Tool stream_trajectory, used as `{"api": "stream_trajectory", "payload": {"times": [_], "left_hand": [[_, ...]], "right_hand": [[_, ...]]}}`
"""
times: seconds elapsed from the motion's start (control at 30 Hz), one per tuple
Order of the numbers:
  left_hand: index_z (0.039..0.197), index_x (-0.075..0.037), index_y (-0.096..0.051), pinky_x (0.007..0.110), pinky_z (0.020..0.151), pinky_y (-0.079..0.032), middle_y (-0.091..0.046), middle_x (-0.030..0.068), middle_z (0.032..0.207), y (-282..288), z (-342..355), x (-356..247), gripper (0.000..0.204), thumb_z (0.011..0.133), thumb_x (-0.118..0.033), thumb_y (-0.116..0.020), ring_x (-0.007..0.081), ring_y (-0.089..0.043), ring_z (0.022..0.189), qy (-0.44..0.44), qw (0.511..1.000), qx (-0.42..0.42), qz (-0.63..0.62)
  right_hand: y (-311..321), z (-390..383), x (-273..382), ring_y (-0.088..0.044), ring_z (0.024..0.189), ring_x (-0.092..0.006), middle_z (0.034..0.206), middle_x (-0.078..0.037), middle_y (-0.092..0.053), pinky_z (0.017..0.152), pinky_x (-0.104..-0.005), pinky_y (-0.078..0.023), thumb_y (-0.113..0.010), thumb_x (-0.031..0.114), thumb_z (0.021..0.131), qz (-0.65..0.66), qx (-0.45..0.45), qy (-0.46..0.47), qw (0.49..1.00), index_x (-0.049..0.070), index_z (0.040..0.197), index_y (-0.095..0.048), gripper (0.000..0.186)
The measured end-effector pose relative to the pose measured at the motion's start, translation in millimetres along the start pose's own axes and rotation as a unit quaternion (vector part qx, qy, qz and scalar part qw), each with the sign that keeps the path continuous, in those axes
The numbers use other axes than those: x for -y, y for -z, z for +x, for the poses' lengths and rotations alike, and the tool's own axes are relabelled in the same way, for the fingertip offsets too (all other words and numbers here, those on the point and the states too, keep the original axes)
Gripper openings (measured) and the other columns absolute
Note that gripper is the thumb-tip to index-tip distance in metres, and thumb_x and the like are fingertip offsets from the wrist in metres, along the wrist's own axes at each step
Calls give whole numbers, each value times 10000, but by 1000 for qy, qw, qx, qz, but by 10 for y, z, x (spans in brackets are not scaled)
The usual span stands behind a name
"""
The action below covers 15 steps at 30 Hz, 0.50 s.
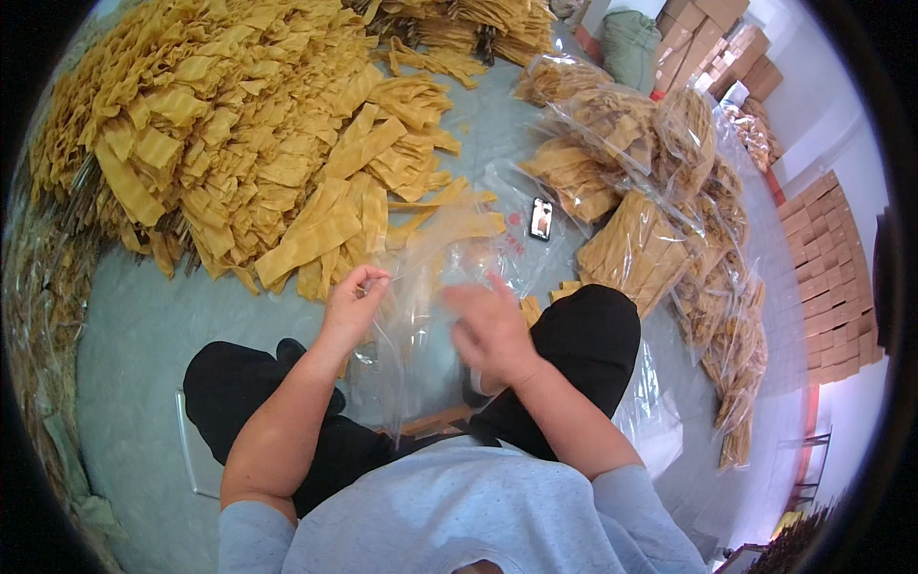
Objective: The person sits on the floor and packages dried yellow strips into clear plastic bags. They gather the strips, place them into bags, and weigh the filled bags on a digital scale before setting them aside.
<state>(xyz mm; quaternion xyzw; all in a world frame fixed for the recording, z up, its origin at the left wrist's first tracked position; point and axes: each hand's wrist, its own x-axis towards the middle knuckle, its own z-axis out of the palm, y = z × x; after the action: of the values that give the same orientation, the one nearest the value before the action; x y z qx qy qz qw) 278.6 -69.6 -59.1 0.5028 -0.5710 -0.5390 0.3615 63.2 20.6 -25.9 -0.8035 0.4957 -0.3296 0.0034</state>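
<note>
My left hand point(360, 301) is closed on the upper edge of a clear plastic bag point(411, 325) between my legs, pinching it with thumb and finger. My right hand point(486, 325), smeared by motion, is raised at the bag's right side; whether it holds any of the plastic I cannot tell. Flat, wrinkled yellow dried strips point(296, 244) lie just beyond my hands, at the edge of a large heap point(220, 124).
Filled clear bags point(631, 249) of strips form a row on the right, beside a phone point(540, 219). Behind them are a green sack point(628, 53) and stacked cardboard boxes point(827, 277). A pale flat object point(191, 445) lies by my left leg on the grey floor point(134, 383).
</note>
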Motion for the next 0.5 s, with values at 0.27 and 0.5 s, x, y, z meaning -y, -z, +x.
{"api": "stream_trajectory", "payload": {"times": [0.27, 0.5], "left_hand": [[1015, -93, -616, 251, 653, -456, -555, -6, 919, -159, -81, -17, 191, 828, -90, -578, 78, -523, 776, 35, 989, 70, -123], [993, -42, -611, 418, 723, -487, -624, 172, 931, -197, -265, 165, 227, 858, -196, -512, 333, -608, 839, -73, 935, 171, 301]], "right_hand": [[-439, -96, 303, -575, 860, -259, 832, -60, -592, 935, -439, -390, -645, 101, 726, 105, 91, -41, 989, 88, 960, -625, 236], [-515, -90, 144, -559, 759, -296, 771, -99, -587, 754, -415, -427, -606, 102, 740, 31, 92, -28, 995, 69, 796, -605, 65]]}}
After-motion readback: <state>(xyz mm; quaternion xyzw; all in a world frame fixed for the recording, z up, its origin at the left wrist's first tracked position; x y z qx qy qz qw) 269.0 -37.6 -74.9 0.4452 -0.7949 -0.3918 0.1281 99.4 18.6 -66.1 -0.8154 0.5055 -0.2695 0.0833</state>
